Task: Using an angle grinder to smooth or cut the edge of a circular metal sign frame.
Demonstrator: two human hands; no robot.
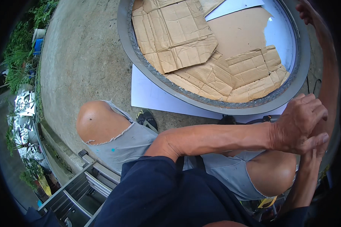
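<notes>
Sitting above a concrete floor [83, 56], the person reaches the left arm across both knees, and the left hand [301, 125] lands at the right side of the scene, fingers curled loosely over the right hand [316, 149]. The right hand sits just beneath it, pressed against it, fingers pointing up; whether it holds anything I cannot tell, since the left hand covers most of it. Nothing shows as gripped in the left hand either.

Just beyond the hands, on the far side, lies a big round grey metal ring [223, 104], its near rim close to the left hand's knuckles but apart from them. Inside the ring, flattened brown cardboard pieces [178, 34] overlap each other. A white sheet [151, 96] pokes out from under the ring's near left edge. Another person's arm [326, 49] runs along the far right rim of the ring.

Near left, a metal ladder [79, 185] sits by the person's left knee [96, 121], and green plants [19, 56] line the left edge.
</notes>
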